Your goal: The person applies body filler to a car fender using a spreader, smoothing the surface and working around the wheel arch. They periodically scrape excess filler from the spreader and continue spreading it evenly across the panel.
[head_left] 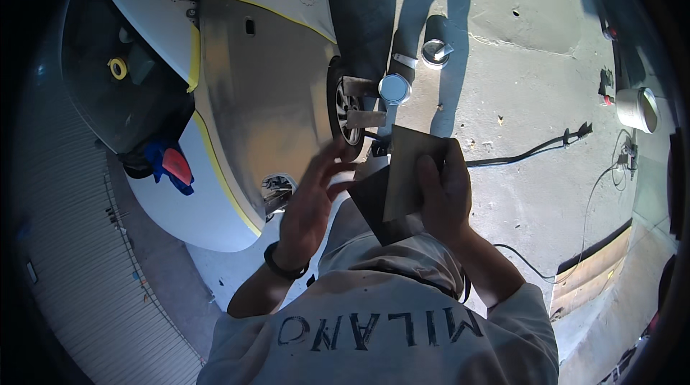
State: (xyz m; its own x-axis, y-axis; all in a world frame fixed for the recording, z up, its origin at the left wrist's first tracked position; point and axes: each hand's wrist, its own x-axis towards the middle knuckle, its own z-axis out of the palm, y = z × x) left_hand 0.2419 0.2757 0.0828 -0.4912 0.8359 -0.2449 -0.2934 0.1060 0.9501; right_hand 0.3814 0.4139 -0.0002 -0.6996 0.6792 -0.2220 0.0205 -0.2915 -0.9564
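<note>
1. Right hand (442, 194): fingers closed over the edge of a flat, tan-brown rectangular sheet of abrasive paper (408, 169), gripping it in front of the chest, thumb on the near face.
2. Tan-brown sheet: held upright and slightly tilted, a darker folded sheet (374, 205) lying behind and below it; whether the two are one folded piece cannot be told.
3. Left hand (313, 202): fingers spread and half open, holding nothing firmly; the fingertips (343, 146) sit just beside the left edge of the dark sheet, apparently touching it.
4. Black band (284, 266): worn on the left wrist.
5. Sanded grey car body panel (259, 90): left of the hands, edged with yellow masking tape (219, 162); white painted bodywork adjoins it.
6. Car wheel with silver rim (345, 108): just above the hands.
7. Round metal tin (394, 88): near the wheel; a second one (435, 53) further off.
8. Black cable (525, 155): on the concrete floor (517, 83), right of the hands.
9. Yellow tape roll (117, 67): behind the car's dark window glass.
</note>
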